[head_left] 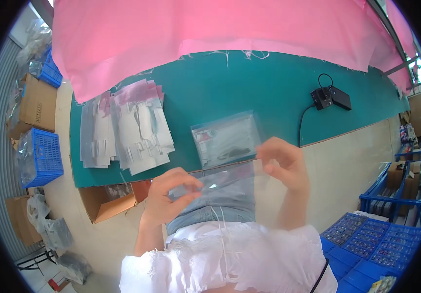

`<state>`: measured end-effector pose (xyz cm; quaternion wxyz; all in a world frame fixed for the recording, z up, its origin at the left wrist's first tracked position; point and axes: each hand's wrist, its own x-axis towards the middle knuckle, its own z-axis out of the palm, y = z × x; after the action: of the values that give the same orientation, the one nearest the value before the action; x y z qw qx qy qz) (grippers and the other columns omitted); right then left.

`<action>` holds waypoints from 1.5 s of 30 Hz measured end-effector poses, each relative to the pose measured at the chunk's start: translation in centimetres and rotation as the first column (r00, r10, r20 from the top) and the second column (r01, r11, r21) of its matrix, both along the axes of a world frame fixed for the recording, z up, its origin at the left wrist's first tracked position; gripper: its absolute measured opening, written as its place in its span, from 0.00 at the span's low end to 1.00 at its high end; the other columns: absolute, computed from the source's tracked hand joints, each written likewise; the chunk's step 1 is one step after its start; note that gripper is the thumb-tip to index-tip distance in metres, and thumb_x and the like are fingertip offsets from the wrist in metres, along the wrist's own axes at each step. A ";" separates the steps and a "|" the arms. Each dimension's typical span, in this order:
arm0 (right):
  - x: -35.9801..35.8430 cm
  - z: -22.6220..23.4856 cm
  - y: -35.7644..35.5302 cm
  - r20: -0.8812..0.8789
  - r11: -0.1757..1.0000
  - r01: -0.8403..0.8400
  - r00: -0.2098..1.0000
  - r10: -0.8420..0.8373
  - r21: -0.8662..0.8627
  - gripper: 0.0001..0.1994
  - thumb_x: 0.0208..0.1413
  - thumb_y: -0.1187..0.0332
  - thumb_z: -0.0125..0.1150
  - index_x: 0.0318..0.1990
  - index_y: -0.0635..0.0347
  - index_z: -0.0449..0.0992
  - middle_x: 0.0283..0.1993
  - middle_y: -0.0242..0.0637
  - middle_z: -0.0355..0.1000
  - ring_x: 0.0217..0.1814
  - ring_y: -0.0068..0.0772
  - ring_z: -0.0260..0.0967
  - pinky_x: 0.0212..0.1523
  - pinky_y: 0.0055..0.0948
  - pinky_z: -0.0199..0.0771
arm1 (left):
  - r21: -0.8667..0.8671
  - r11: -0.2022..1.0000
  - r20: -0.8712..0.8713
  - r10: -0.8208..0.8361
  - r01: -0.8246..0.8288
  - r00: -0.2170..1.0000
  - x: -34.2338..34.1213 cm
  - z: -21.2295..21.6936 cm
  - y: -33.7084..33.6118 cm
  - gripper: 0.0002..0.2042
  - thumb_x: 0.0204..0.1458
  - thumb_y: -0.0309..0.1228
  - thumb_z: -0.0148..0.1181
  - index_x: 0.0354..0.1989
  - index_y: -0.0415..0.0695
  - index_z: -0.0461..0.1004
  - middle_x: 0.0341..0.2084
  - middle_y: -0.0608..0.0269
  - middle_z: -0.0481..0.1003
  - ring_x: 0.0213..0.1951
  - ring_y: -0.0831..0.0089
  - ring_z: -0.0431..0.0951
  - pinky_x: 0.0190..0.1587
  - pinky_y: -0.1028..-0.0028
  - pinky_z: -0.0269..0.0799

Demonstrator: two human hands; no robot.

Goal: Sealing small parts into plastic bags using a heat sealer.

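Over my lap, just off the table's front edge, a clear plastic bag [215, 184] stretches between my two hands. My left hand [171, 193] is closed, its thumb and fingers pinching the left end of the bag. At the other end, my right hand [287, 162] has curled fingers and thumb on the film, slightly blurred. Beyond the bag, near the table edge, lies a stack of clear plastic bags [226, 140]. Farther left are two overlapping piles of flat clear packets with white and pink inside, a nearer pile [142, 128] and a left pile [96, 134].
Pink cloth [210, 27] hangs over the far side of the green table [274, 93]. A small black device [322, 99] with a cable sits at right. Blue crates [48, 156] and cardboard boxes [37, 103] stand left; blue trays of small parts [369, 239] are lower right.
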<state>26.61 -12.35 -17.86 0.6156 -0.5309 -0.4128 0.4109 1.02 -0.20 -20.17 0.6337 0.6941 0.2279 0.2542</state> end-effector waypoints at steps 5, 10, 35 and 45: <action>2.5 1.0 -0.8 0.351 0.986 -0.164 0.923 0.156 -0.008 0.09 0.42 0.82 0.67 0.32 0.62 0.80 0.29 0.34 0.75 0.31 0.24 0.69 0.33 0.23 0.67 | 0.288 0.956 0.030 0.053 -0.059 0.998 0.5 1.5 0.9 0.12 0.33 0.16 0.69 0.30 0.40 0.81 0.24 0.63 0.73 0.28 0.76 0.72 0.29 0.78 0.64; 3.5 1.9 -1.5 0.410 0.999 -0.010 0.912 -0.008 0.040 0.07 0.38 0.80 0.68 0.27 0.61 0.78 0.28 0.34 0.75 0.31 0.29 0.69 0.33 0.26 0.65 | 0.226 0.967 0.095 -0.140 0.115 0.986 1.1 2.3 1.8 0.12 0.32 0.18 0.71 0.30 0.41 0.82 0.25 0.64 0.72 0.26 0.76 0.71 0.27 0.79 0.62; 4.3 -6.0 -1.2 0.958 1.000 -0.008 0.285 0.020 -0.019 0.10 0.39 0.71 0.70 0.30 0.57 0.75 0.45 0.35 0.75 0.53 0.44 0.69 0.51 0.43 0.66 | 0.834 0.533 -0.289 0.205 0.141 0.935 5.1 -5.1 0.1 0.14 0.43 0.29 0.67 0.40 0.49 0.78 0.39 0.61 0.73 0.52 0.61 0.71 0.58 0.58 0.63; 4.2 -7.8 -1.4 0.981 0.999 -0.054 0.194 0.014 -0.004 0.15 0.37 0.65 0.74 0.27 0.52 0.69 0.53 0.32 0.72 0.59 0.39 0.66 0.61 0.49 0.60 | 0.785 0.573 -0.335 0.074 0.235 0.939 4.7 -5.5 0.3 0.17 0.44 0.23 0.63 0.45 0.48 0.77 0.46 0.62 0.74 0.62 0.60 0.64 0.66 0.54 0.56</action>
<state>30.84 -13.70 -25.63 0.2129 -0.6522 -0.7275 -0.0122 5.75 0.09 -25.72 0.2064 0.9490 0.1561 0.1803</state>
